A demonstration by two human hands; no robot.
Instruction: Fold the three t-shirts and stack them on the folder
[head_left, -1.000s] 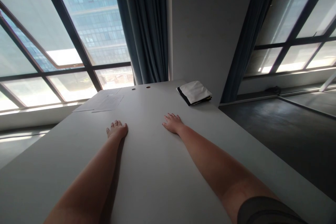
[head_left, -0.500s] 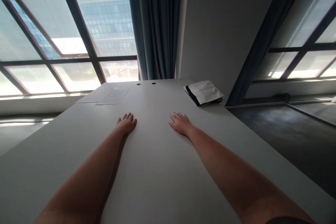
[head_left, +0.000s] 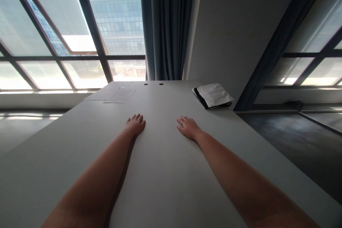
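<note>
On the white table (head_left: pixel 160 171), my left hand (head_left: pixel 135 124) lies palm down with its fingers spread and holds nothing. My right hand (head_left: pixel 188 127) rests the same way, a short distance to the right, also bare. Beyond my right hand, near the table's right edge, is a folded white and black bundle (head_left: pixel 216 95). Thin paper sheets (head_left: pixel 120 94) lie flat past my left hand, towards the far left corner. The two hands touch only the tabletop and are apart from each other.
Two small round spots (head_left: pixel 161 84) sit at the table's far edge. Behind it hang a dark blue curtain (head_left: pixel 168 25) and a grey wall (head_left: pixel 235 25). Windows stand at left and right. Grey floor (head_left: pixel 288 142) shows past the right edge.
The whole view has shifted, so the table, bundle and both hands appear slightly further right. Both hands remain flat on the table.
</note>
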